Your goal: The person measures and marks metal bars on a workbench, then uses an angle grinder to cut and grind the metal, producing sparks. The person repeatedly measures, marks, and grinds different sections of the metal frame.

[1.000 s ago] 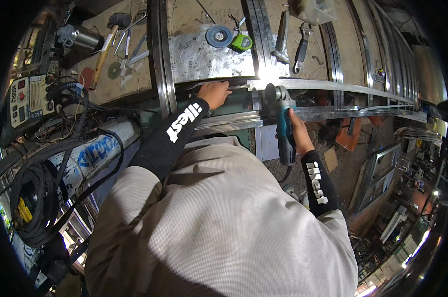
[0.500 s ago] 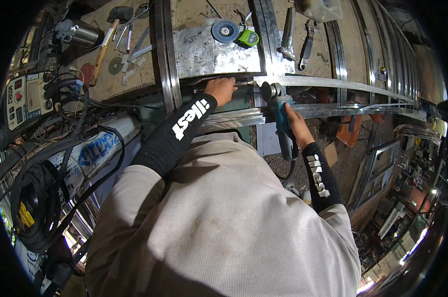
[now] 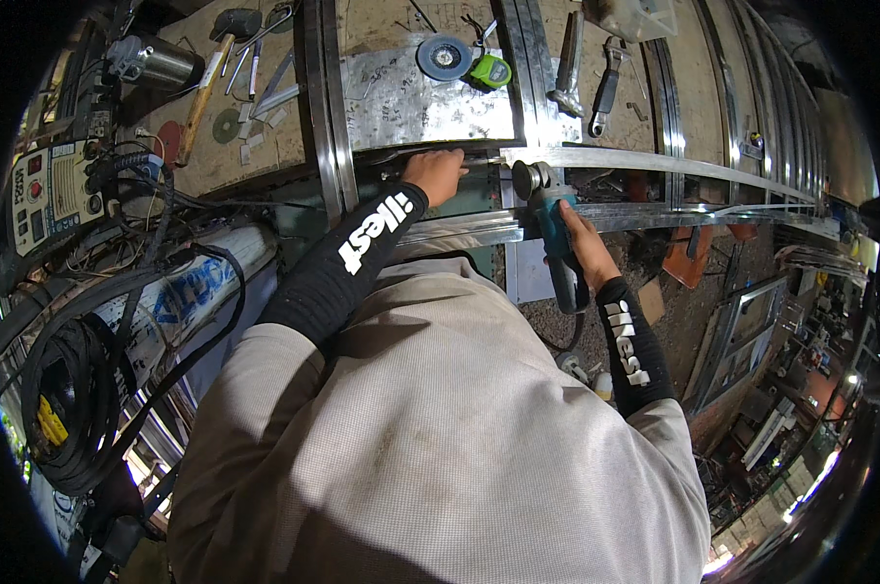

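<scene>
My right hand (image 3: 584, 243) is wrapped round the body of a teal and black angle grinder (image 3: 556, 238). The grinder's disc end (image 3: 527, 179) sits close to the left end of a flat shiny metal bar (image 3: 634, 161). To the left of that disc, my left hand (image 3: 436, 176) is closed, knuckles up, in the gap between the metal sheet (image 3: 425, 107) and the near metal tube (image 3: 459, 232). A thin, light-coloured piece shows between my left fingers and the disc; whether those fingers grip it is hidden.
Beyond my hands lie a grinding disc (image 3: 445, 57), green tape measure (image 3: 490, 71), hammer (image 3: 568, 73) and adjustable wrench (image 3: 609, 88). Square metal tubes (image 3: 325, 117) cross the bench. A welding machine (image 3: 55, 195) and coiled black cables (image 3: 65, 409) stand at left.
Both hands keep almost the same places. The grinder's rear end has shifted very slightly to the right, and the whole view has moved a little.
</scene>
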`<state>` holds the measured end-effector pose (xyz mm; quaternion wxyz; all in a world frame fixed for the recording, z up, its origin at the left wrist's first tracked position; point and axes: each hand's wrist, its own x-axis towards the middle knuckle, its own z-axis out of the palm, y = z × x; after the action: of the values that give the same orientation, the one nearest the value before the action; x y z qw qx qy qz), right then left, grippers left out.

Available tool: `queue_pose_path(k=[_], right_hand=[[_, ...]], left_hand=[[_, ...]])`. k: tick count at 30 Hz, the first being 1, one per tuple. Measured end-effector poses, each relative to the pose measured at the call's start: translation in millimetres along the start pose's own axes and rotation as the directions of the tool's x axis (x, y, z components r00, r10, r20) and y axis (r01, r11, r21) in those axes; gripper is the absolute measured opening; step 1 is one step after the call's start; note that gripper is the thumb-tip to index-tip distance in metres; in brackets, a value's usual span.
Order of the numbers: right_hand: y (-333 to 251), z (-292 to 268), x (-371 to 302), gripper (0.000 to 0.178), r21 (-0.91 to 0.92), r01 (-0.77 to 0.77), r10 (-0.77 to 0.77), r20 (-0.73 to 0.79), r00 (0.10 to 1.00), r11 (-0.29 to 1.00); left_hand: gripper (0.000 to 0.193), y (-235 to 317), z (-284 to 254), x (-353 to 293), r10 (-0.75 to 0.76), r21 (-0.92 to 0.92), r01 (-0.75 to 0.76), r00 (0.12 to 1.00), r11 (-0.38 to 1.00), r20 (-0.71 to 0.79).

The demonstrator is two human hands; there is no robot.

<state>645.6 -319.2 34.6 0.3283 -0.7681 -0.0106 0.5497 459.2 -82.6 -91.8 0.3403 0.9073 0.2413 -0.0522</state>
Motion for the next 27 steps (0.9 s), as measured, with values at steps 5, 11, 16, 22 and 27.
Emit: queue_pose_path(k=[5, 11, 16, 22, 27], right_hand=[[-10, 9, -11, 0.084, 0.020, 0.008, -0.007, -0.024, 1.000, 1.000], [-11, 10, -11, 0.097, -0.018, -0.014, 0.014, -0.005, 1.000, 1.000], [-13, 10, -14, 0.085, 0.008, 0.009, -0.008, -0.020, 1.000, 1.000], [-14, 11, -14, 0.085, -0.010, 0.004, -0.004, -0.031, 1.000, 1.000], [-14, 10, -14, 0.086, 0.002, -0.008, 0.008, -0.004, 1.000, 1.000]], left_hand=[[0.025, 1, 0, 0, -0.006, -0.002, 0.006, 1.000, 1.000, -0.007], [0.026, 1, -1, -1, -0.006, -0.012, 0.006, 1.000, 1.000, -0.005], [0.026, 0, 1, 0, -0.002, -0.014, 0.002, 1.000, 1.000, -0.015], [0.024, 1, -1, 0, -0.010, 0.002, 0.010, 1.000, 1.000, 0.003], [0.027, 1, -1, 0, -0.005, -0.011, 0.005, 1.000, 1.000, -0.008]])
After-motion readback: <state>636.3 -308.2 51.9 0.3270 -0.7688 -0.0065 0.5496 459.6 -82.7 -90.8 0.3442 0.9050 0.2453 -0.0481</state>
